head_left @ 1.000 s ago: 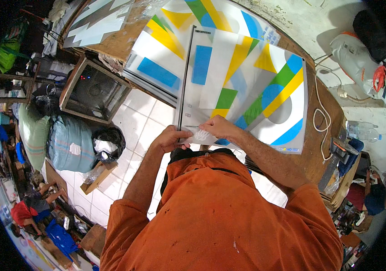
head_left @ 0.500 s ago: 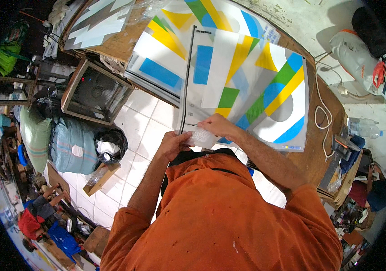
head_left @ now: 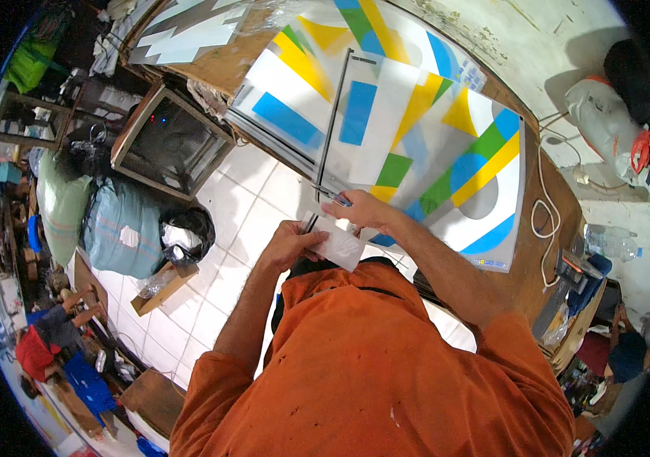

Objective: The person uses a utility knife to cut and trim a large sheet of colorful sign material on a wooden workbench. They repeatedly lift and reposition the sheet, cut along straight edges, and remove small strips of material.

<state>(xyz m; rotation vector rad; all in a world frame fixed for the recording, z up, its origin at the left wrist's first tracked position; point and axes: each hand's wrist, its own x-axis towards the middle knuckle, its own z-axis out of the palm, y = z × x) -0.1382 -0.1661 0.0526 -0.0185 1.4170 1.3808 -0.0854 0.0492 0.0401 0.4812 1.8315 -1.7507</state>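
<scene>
My left hand (head_left: 291,244) pinches a small whitish translucent plastic piece (head_left: 337,247) with a short dark stripe at its upper left end. The piece hangs in front of my waist, apart from the large sheet. My right hand (head_left: 367,212) is closed on what looks like small scissors (head_left: 331,193), their thin metal blades pointing left near the lower end of the sheet's dark edge strip. That printed translucent sheet (head_left: 359,114), with blue, green and yellow shapes, lies on the table, its lower left corner close to my right fingers.
Similar printed sheets (head_left: 287,118) lie beneath on the wooden table (head_left: 568,199). A white cable (head_left: 544,213) runs along its right side. Left of me on the tiled floor are a box-shaped speaker (head_left: 169,145), stuffed sacks (head_left: 121,228) and a black bag (head_left: 202,236). Other people are farther off.
The small plastic piece has come away from the sheet's lower left corner, and my left hand holds it lower. The scissors have moved up and away from it.
</scene>
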